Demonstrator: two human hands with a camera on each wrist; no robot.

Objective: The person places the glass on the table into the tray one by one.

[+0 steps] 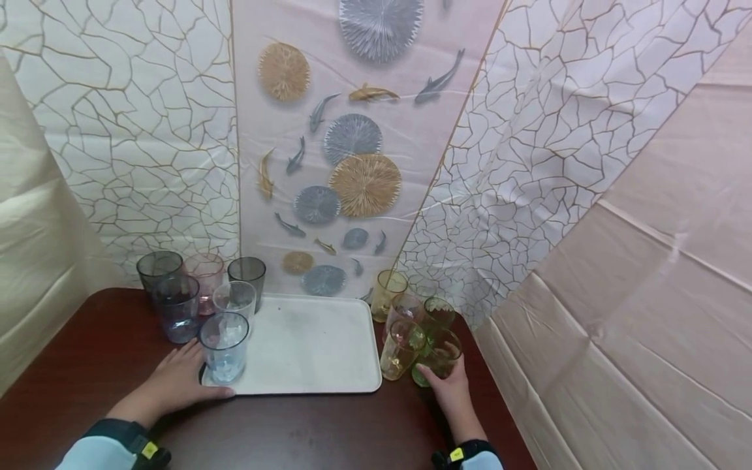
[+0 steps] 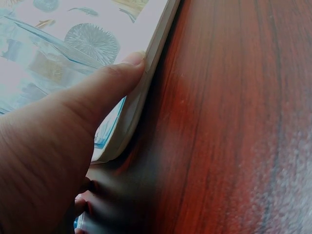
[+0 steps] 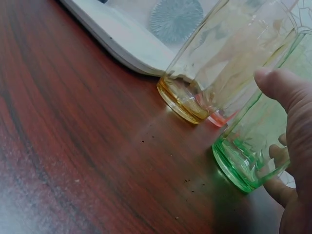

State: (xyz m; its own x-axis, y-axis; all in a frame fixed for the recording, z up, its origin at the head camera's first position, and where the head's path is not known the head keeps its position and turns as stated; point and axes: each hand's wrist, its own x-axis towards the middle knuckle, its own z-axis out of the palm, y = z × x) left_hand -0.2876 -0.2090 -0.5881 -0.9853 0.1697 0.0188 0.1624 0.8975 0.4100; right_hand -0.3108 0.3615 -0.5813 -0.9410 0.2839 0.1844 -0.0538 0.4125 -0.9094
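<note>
A clear blue tumbler (image 1: pixel 225 356) stands upright at the left front corner of a white tray (image 1: pixel 317 352). Around that corner lies my left hand (image 1: pixel 179 378), its fingers stretched along the left side and its thumb (image 2: pixel 114 80) touching the front rim. On the right side of the table, my right hand (image 1: pixel 455 388) grips a green tumbler (image 3: pixel 239 163), thumb in front and the other fingers round the far side. Just left of it, a yellow tumbler (image 3: pixel 183 102) stands by the tray's right front corner. The green tumbler's base sits at the table surface.
Grey, pink, dark blue and clear tumblers (image 1: pixel 179 310) cluster at the back left, by the tray's left edge. More yellow, pink and green tumblers (image 1: pixel 388 294) crowd the back right. Patterned cloth (image 1: pixel 352 215) hangs behind the dark red wooden table (image 1: pixel 294 431).
</note>
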